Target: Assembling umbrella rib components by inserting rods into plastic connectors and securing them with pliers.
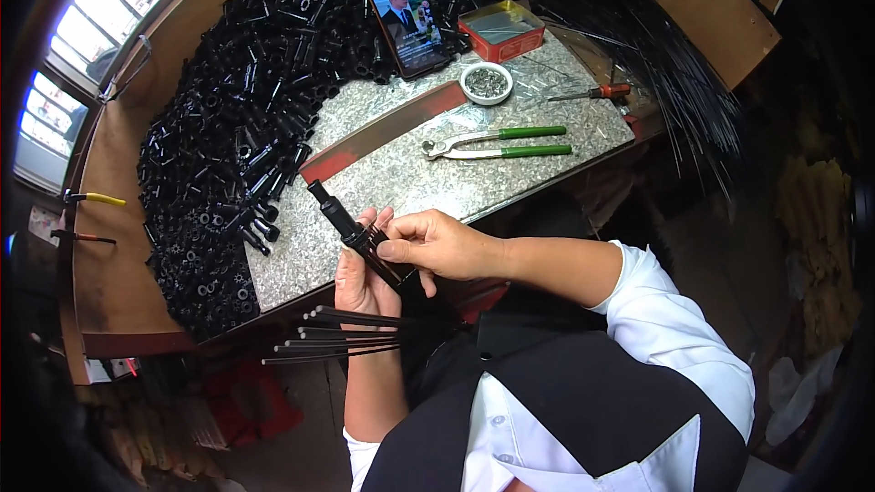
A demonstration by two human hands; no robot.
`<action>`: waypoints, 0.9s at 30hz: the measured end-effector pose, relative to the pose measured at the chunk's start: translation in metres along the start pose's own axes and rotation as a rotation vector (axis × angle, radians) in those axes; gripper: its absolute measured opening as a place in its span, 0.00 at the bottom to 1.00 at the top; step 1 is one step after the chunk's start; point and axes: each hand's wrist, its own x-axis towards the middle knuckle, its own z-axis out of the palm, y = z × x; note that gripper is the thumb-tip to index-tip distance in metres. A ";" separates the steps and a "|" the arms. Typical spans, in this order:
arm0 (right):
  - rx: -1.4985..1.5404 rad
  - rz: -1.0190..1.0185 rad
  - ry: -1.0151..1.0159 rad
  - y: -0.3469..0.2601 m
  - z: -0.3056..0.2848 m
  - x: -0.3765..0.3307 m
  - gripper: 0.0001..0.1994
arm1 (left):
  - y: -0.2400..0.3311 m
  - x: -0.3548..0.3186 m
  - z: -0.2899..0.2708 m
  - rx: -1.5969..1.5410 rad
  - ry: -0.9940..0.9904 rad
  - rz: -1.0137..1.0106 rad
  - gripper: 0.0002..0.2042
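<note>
My left hand (357, 281) grips a black plastic tube part (339, 217) that points up and to the left over the table's near edge. Several thin black rods (342, 335) fan out to the left from below this hand. My right hand (437, 244) pinches the lower end of the same black part, thumb and fingers closed around it where the rods meet it. Both hands sit close together just in front of the speckled metal tabletop (401, 173).
A large heap of black plastic tubes (246, 109) covers the table's left side. A phone (408, 20) leans on it. Green-handled pliers (497, 141), a small white bowl of metal bits (486, 82), a red tin (501, 29), a screwdriver (592, 92) and a bundle of black rods (674, 73) lie farther back.
</note>
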 end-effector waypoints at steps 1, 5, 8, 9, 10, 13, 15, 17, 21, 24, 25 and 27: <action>0.011 -0.003 -0.021 0.002 -0.001 0.001 0.16 | 0.000 0.000 0.000 0.009 -0.007 0.017 0.23; 0.033 -0.028 -0.071 -0.001 0.002 0.000 0.16 | 0.003 -0.005 -0.006 0.070 0.045 -0.021 0.24; 0.064 0.005 -0.091 -0.004 0.002 -0.001 0.15 | 0.006 -0.005 -0.006 0.079 0.021 -0.022 0.25; 0.070 0.002 -0.086 -0.002 0.002 0.000 0.15 | 0.008 -0.005 -0.004 0.057 0.017 -0.053 0.24; 0.071 -0.014 -0.107 0.002 0.001 0.001 0.15 | 0.009 -0.005 -0.003 0.034 0.014 -0.084 0.23; 0.066 -0.033 -0.131 0.001 0.002 0.001 0.15 | 0.011 -0.006 -0.003 0.002 -0.006 -0.094 0.24; 0.061 -0.032 -0.132 -0.001 0.002 0.000 0.15 | 0.010 -0.007 -0.002 0.006 -0.004 -0.094 0.24; 0.049 -0.035 -0.155 -0.002 0.001 0.000 0.15 | 0.010 -0.008 -0.003 0.008 -0.001 -0.093 0.25; 0.072 -0.044 -0.152 -0.007 0.003 -0.001 0.15 | 0.010 -0.010 -0.005 -0.033 0.100 -0.094 0.27; 0.027 0.007 -0.176 -0.005 0.001 0.002 0.14 | 0.010 -0.009 -0.006 -0.024 0.120 -0.074 0.28; 0.043 0.003 -0.175 -0.005 0.002 0.003 0.14 | 0.010 -0.008 -0.006 -0.017 0.109 -0.066 0.28; 0.059 0.001 -0.171 -0.004 0.002 0.004 0.14 | 0.011 -0.008 -0.006 -0.005 0.084 -0.080 0.28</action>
